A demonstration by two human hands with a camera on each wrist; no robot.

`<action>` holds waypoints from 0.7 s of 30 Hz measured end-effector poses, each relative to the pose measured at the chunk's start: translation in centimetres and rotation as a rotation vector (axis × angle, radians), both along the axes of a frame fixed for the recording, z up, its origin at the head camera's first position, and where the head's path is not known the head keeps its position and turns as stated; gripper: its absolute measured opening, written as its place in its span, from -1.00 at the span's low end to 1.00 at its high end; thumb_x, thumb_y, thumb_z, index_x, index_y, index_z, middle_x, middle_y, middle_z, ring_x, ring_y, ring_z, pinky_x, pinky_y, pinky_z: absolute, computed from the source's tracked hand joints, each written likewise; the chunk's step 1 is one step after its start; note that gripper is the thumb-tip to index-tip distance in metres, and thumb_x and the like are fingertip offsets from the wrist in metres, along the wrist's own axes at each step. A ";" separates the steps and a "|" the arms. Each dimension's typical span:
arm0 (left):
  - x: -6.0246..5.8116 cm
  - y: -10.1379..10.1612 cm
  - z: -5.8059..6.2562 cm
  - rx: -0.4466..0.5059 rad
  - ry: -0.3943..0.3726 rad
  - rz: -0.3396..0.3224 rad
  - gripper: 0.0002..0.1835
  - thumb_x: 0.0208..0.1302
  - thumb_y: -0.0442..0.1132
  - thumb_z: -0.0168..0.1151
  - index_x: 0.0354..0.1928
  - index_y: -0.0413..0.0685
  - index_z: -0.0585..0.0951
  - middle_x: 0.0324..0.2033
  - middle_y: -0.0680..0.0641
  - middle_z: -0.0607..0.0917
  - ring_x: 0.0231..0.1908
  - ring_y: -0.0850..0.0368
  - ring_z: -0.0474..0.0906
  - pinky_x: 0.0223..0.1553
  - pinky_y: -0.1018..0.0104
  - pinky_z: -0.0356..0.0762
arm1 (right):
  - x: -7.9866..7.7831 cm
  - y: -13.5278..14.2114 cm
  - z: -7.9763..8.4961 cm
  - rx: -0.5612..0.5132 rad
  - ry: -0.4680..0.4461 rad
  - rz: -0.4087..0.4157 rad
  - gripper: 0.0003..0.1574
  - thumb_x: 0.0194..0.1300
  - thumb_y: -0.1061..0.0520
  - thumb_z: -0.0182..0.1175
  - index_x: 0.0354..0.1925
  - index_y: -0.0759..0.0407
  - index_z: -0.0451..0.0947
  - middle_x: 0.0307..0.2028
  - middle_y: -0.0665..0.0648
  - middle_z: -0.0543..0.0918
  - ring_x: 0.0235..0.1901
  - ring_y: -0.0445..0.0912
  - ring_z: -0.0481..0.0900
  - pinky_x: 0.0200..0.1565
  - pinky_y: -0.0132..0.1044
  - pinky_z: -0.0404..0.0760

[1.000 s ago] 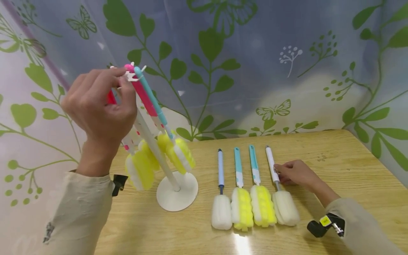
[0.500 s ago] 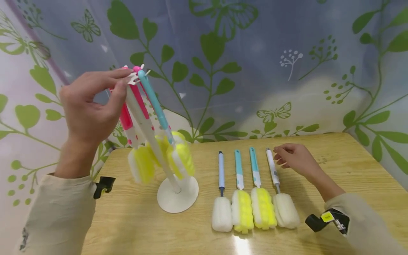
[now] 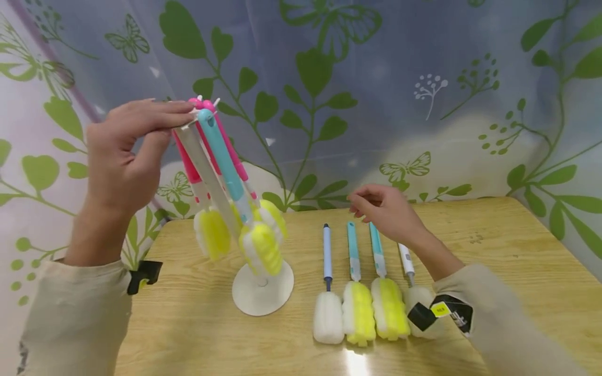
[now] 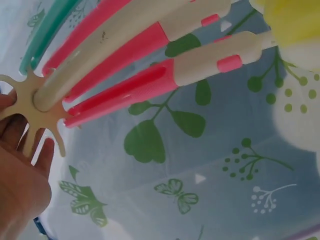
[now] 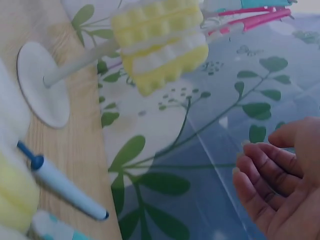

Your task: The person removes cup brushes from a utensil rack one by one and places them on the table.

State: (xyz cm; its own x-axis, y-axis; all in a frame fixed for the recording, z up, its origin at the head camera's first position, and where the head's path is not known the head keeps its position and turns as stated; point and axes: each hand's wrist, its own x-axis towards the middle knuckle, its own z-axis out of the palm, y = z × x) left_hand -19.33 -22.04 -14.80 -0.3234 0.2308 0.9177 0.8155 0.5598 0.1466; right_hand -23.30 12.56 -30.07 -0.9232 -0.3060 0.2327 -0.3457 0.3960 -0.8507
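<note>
A white stand (image 3: 237, 300) with a round base and a pole holds several hanging sponge bottle brushes. Its star-shaped hook top (image 4: 37, 97) shows in the left wrist view. My left hand (image 3: 127, 146) rests its extended fingers over this top, the thumb held off the pole. Nearest the camera hangs a teal-handled brush (image 3: 226, 156) with a yellow-and-white sponge; pink-handled brushes (image 4: 120, 95) hang around the pole. My right hand (image 3: 390, 214), fingers loosely bent and holding nothing, hovers above the handle ends of the brushes on the table.
Right of the stand, a blue-handled brush (image 3: 327, 313), two teal-handled brushes (image 3: 359, 313) and a white-handled brush (image 3: 406, 261) lie in a row on the wooden table (image 3: 197, 334). A leaf-print curtain (image 3: 282, 78) hangs behind the table.
The hanging brushes have turned about the pole, bringing the teal handle toward the camera. My left fingers have straightened over the top. My right hand has left the white-handled brush and moved left.
</note>
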 end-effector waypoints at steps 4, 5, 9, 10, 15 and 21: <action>0.6 0.3 -0.1 -0.032 0.029 0.109 -0.61 0.22 -0.37 -0.12 -0.26 -0.19 0.76 -0.22 -0.06 0.74 -0.16 0.04 0.55 -0.26 0.45 0.28 | 0.3 -2.2 1.0 -0.063 0.056 0.067 -0.64 0.40 -0.05 0.07 -0.03 0.15 0.56 -0.27 0.11 0.64 -0.28 -0.07 0.60 -0.24 -0.20 0.61; 0.8 0.4 -0.1 -0.043 0.043 0.141 -0.59 0.22 -0.38 -0.15 -0.25 -0.18 0.76 -0.21 -0.04 0.74 -0.19 0.01 0.56 -0.34 0.47 0.23 | 0.5 -2.8 1.3 -0.084 0.070 0.088 -0.65 0.40 -0.04 0.07 -0.03 0.15 0.56 -0.26 0.12 0.64 -0.28 -0.07 0.60 -0.24 -0.19 0.61; 1.2 0.8 -0.4 -0.090 0.113 0.246 -0.54 0.17 -0.42 -0.20 -0.23 -0.16 0.75 -0.20 0.02 0.74 -0.30 -0.09 0.61 -0.52 0.44 0.01 | 1.1 -5.4 2.7 -0.147 0.115 0.170 -0.67 0.38 0.00 0.10 -0.01 0.15 0.56 -0.23 0.10 0.64 -0.26 -0.08 0.60 -0.21 -0.16 0.59; 1.2 0.8 -0.4 -0.095 0.131 0.269 -0.53 0.14 -0.42 -0.21 -0.24 -0.16 0.76 -0.21 0.03 0.74 -0.30 -0.09 0.64 -0.53 0.42 -0.01 | 1.2 -6.0 2.9 -0.155 0.124 0.185 -0.67 0.38 0.00 0.10 -0.01 0.14 0.56 -0.22 0.09 0.64 -0.26 -0.09 0.60 -0.21 -0.15 0.59; 1.2 1.3 -0.7 -0.111 0.183 0.354 -0.51 0.08 -0.43 -0.23 -0.28 -0.15 0.76 -0.24 0.05 0.75 -0.25 -0.05 0.69 -0.59 0.31 -0.07 | 1.8 -8.7 4.1 -0.180 0.172 0.203 -0.68 0.35 0.00 0.14 0.01 0.07 0.58 -0.19 -0.04 0.65 -0.25 -0.16 0.60 -0.22 -0.17 0.56; 1.0 1.6 -0.9 -0.094 0.211 0.375 -0.57 0.11 -0.30 -0.18 -0.34 -0.22 0.74 -0.24 0.02 0.75 -0.24 -0.08 0.69 -0.64 0.17 0.04 | 2.4 -11.9 4.7 -0.289 0.235 0.221 -0.63 0.30 0.05 0.21 0.04 0.13 0.56 -0.14 -0.06 0.65 -0.17 -0.21 0.59 -0.14 -0.26 0.57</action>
